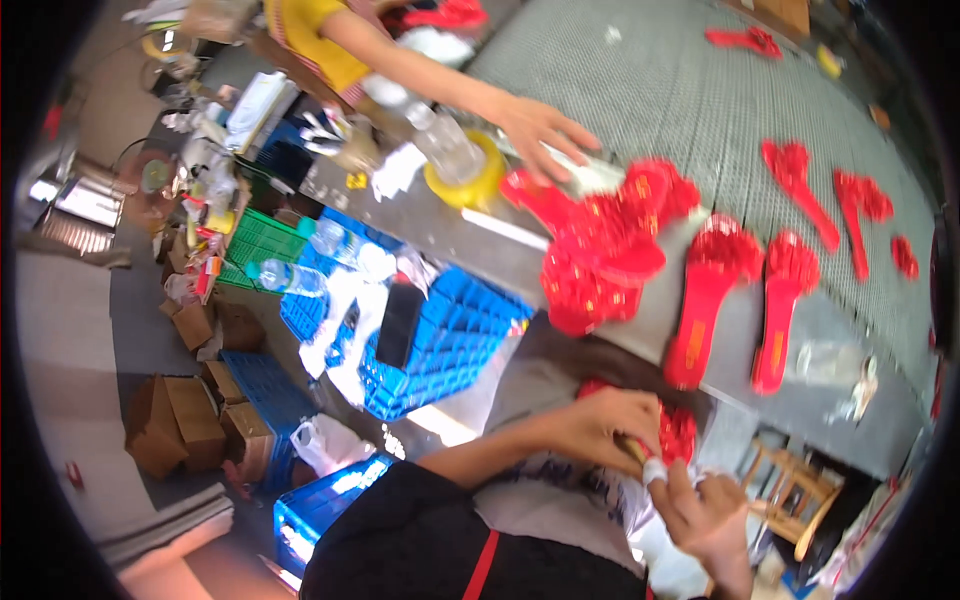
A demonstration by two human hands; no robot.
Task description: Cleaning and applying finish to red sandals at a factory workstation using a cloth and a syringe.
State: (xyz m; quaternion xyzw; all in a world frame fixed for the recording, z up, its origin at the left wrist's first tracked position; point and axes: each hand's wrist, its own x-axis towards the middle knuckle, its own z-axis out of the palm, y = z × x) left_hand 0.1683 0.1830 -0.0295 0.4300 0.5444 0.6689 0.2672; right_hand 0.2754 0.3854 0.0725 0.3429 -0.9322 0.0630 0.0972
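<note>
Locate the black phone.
Head view, left of centre: the black phone lies atop the blue crate, just right of the white strips, up and left of the person's left hand.

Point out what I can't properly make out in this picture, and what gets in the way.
All in the head view:
Red item at the hands: its full shape, partly hidden by the left hand.
Slim object between left hand and right hand: its kind, blurred and partly covered.
Red slipper pile: its count, since the slippers overlap.
Co-worker in yellow: head, cut off by the upper edge.
</note>
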